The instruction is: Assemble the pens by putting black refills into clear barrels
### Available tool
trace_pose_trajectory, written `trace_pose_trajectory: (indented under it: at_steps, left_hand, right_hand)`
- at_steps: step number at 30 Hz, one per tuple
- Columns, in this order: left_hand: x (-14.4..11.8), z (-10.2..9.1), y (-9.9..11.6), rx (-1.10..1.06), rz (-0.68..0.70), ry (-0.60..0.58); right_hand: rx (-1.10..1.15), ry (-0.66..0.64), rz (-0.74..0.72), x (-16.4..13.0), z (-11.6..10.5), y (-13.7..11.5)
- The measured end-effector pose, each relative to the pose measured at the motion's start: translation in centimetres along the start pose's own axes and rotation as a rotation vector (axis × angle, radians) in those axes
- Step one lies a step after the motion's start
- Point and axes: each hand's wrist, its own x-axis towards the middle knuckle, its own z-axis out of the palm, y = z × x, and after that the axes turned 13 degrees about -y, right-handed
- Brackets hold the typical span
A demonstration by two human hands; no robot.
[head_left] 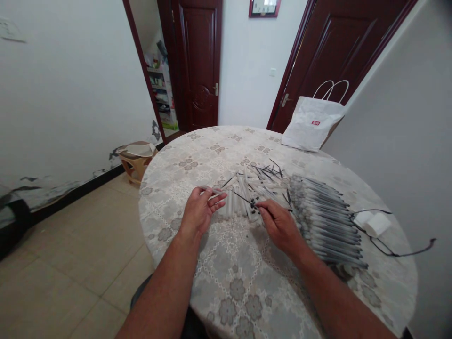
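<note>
The left hand [200,211] is pinching a clear tube [216,191], and the right hand [278,223] is gripping a thin dark stick [241,195] – both are hanging over the table [212,282]. If the fingers are shaking, the stick could slip or bend.

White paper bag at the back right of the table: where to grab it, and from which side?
Both handles together, probably from above on the near side. They stand up as loops over the top of the white bag; the wall on the right seems to leave less room there.
</note>
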Motion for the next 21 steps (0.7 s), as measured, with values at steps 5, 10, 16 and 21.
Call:
trace_pose_trajectory:
  at_steps: [5,10,16,21]
  left_hand:
    - [-0.1,0.2,0.0,0.013,0.005,-0.013]
    - [-0.3,0.6,-0.1,0.043,-0.011,-0.051]
    - [-0.5,0.8,-0.4,0.085,-0.046,-0.088]
    - [-1.0,1.4,-0.8,0.153,-0.153,-0.219]
  right_hand:
    - [0.041,-0.059,-0.029,-0.1,0.3,0.1]
    - [0.033,-0.058,-0.030,-0.1,0.5,0.3]
    - [0.109,-0.051,0.007,0.0,0.8,0.3]
    - [0.503,-0.049,0.177,-0.1,2.1,0.0]
